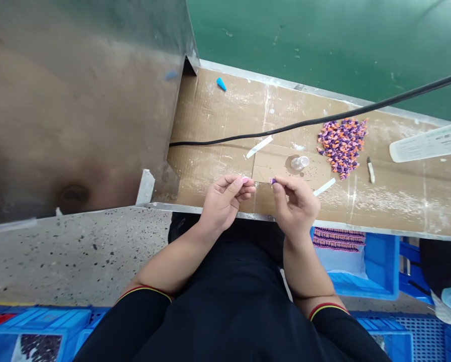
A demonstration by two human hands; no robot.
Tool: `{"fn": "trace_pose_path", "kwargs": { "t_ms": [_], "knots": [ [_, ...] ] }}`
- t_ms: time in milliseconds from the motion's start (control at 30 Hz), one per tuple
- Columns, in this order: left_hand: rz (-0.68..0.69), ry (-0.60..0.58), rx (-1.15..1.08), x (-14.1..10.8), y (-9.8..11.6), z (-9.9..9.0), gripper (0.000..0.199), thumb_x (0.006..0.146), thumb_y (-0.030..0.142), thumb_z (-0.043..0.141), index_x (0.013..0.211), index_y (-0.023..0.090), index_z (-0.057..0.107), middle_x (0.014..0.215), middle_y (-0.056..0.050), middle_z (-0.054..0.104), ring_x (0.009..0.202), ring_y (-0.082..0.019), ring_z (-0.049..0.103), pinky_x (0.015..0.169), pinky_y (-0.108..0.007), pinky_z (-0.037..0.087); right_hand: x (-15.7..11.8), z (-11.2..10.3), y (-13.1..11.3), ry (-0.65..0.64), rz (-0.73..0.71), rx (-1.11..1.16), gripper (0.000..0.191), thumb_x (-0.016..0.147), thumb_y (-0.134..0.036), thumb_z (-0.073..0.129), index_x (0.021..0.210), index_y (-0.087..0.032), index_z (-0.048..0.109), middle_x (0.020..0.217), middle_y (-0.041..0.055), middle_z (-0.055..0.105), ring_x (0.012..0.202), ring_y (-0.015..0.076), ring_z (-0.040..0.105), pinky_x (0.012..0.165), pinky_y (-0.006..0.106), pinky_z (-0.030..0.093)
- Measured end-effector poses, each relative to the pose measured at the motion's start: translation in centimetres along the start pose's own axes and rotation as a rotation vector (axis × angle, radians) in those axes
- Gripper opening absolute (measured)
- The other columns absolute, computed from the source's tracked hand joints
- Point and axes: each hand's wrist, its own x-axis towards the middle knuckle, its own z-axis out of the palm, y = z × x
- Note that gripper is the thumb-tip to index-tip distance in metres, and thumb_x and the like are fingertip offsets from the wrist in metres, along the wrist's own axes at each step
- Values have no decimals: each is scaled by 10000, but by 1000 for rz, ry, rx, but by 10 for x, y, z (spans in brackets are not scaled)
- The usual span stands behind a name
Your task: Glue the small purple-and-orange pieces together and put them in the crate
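Fingers of right hand (296,205) pinching small purple piece (273,181); fingers of left hand (222,202) closed on small pink piece (245,179) (finer shape too small to tell). Both pieces over cardboard sheet (210,115), near front edge, apart from each other. Just beyond: small clear plastic cup (300,162). Farther right: heap of purple, pink and orange pieces (342,146), dark-tipped white tool (371,172) beside it. Black cable (286,129) stretching across.
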Motion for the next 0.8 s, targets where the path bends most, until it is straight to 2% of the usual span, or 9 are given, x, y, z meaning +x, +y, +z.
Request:
{"fn": "trace_pose_path", "kwargs": {
  "t_ms": [167,367,500,667,800],
  "knots": [
    [3,-38,-48,-7,-4,5,320,694,431,1034,828,213,842,921,-32,841,781,-105,780,726,-172,623,-17,20,-25,90,-9,182,147,1015,-177,730,1117,-267,785,976,25,837,817,167,806,685,289,683],
    [239,-45,76,-5,-19,2,259,762,454,997,891,265,875,979,-41,851,788,-94,765,791,-190,633,-29,36,-23,212,73,281,158,1049,-213,697,1179,-275,764,1031,31,843,813,186,838,673,314,729],
    [359,-33,177,-1,-29,-3,209,808,453,967,919,297,882,945,-22,849,862,-101,801,851,-177,641,-32,36,-22,180,111,319,159,1059,-218,685,1192,-276,751,1086,37,845,894,204,858,701,318,749],
    [353,17,231,-2,-30,-3,239,793,466,972,919,283,886,923,-36,847,851,-127,811,845,-203,659,-33,37,-20,158,104,326,209,1062,-194,672,1229,-294,747,1130,30,844,947,207,859,804,350,764],
    [315,46,217,-5,-26,3,264,768,482,984,893,270,887,928,-54,846,856,-146,810,844,-232,665,-34,38,-18,191,78,332,215,1056,-187,679,1229,-297,744,1131,32,842,1007,223,856,805,362,767]
  ]
}}
